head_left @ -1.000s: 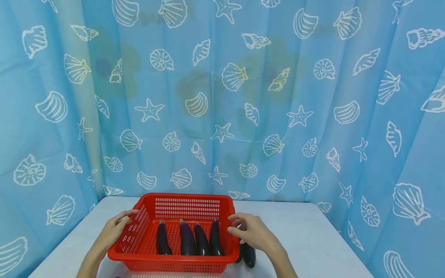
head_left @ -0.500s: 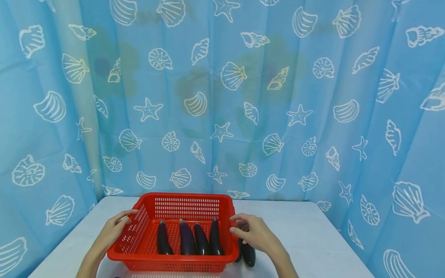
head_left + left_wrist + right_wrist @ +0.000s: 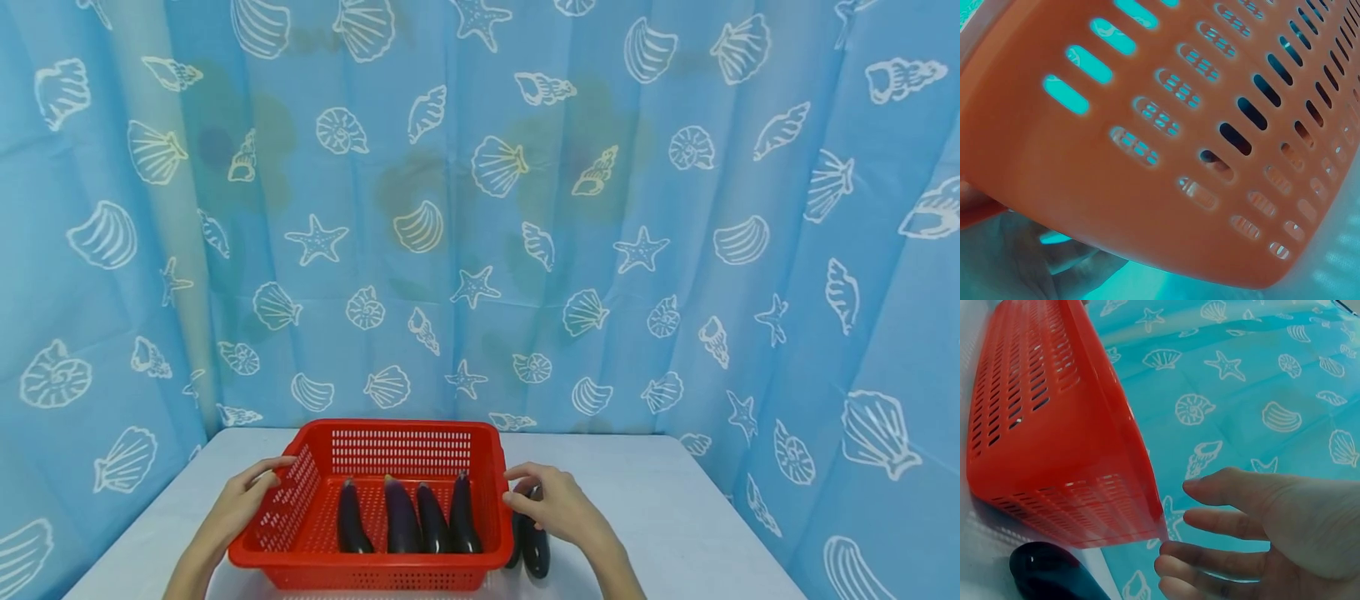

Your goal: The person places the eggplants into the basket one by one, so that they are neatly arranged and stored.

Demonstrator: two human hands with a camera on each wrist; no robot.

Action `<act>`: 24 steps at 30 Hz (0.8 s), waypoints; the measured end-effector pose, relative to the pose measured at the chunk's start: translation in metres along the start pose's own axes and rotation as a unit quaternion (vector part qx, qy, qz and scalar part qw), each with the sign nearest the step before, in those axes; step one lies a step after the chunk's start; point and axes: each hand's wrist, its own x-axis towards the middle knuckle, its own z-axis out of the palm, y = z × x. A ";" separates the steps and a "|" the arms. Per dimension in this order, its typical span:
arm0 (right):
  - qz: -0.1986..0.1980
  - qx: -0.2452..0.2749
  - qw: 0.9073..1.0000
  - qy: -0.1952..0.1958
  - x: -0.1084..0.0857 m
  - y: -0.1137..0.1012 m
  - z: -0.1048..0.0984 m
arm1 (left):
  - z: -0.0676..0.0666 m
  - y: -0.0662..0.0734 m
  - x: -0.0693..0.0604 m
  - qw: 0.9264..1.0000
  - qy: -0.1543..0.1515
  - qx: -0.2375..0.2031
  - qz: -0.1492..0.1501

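Observation:
A red perforated plastic basket [image 3: 375, 560] stands on the table, with several dark purple eggplants [image 3: 402, 517] lying side by side in it. My left hand [image 3: 238, 504] is at the basket's left rim, its extended fingertips touching it, the thumb apart from the index finger. In the left wrist view, part of that hand [image 3: 1029, 256] shows past the basket's perforated wall. My right hand [image 3: 558, 504] hovers just outside the right rim, fingers loosely bent with nothing between them. Below it, two eggplants [image 3: 536, 546] lie on the table beside the basket, partly hidden.
A white-covered table [image 3: 637, 500] bears everything. A blue curtain [image 3: 465, 233] printed with white shells and starfish hangs behind it and along both sides.
My right hand has drawn slightly right, off the basket's rim. The left hand and the basket keep their places; the head view has shifted a little.

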 end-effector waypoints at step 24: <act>0.084 -0.033 0.996 0.024 0.011 0.031 0.002 | 0.001 -0.002 0.000 1.000 0.002 0.001 0.004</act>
